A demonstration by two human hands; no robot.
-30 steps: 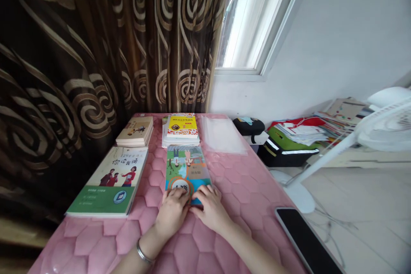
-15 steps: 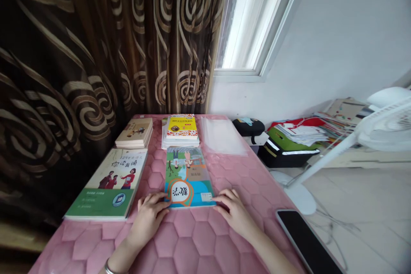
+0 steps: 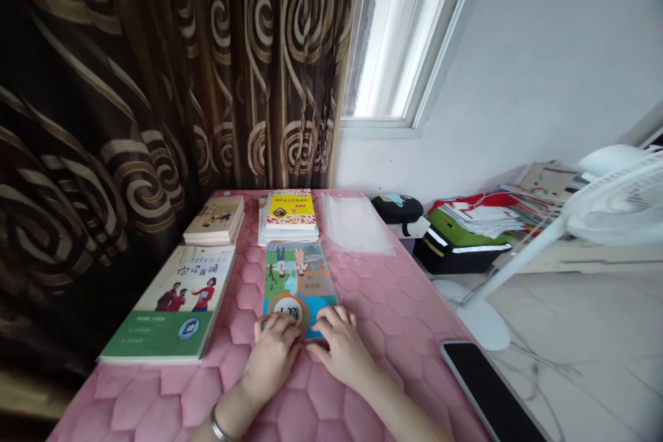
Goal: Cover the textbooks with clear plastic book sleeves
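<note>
A mathematics textbook (image 3: 298, 280) lies flat on the pink padded table cover, its colourful cover upside down to me. My left hand (image 3: 276, 349) bends its fingers over the near left edge of the textbook, with the thumb low at that edge. Close beside it, my right hand (image 3: 342, 345) rests its curled fingers on the near right corner, thumb at the near edge. Both hands hide the lower part of the cover. A silver bangle circles my left wrist.
A thick green-and-white book (image 3: 173, 311) lies to the left, with a stack of tan books (image 3: 215, 219) behind. Ahead are a yellow-covered book (image 3: 291, 210) on a pile and clear plastic covers (image 3: 357, 224). A phone (image 3: 492, 390) lies right; a white fan (image 3: 523, 262) stands beyond.
My hands have moved inward from the textbook's two near corners and now sit close together over its near edge. The camera view has shifted slightly.
</note>
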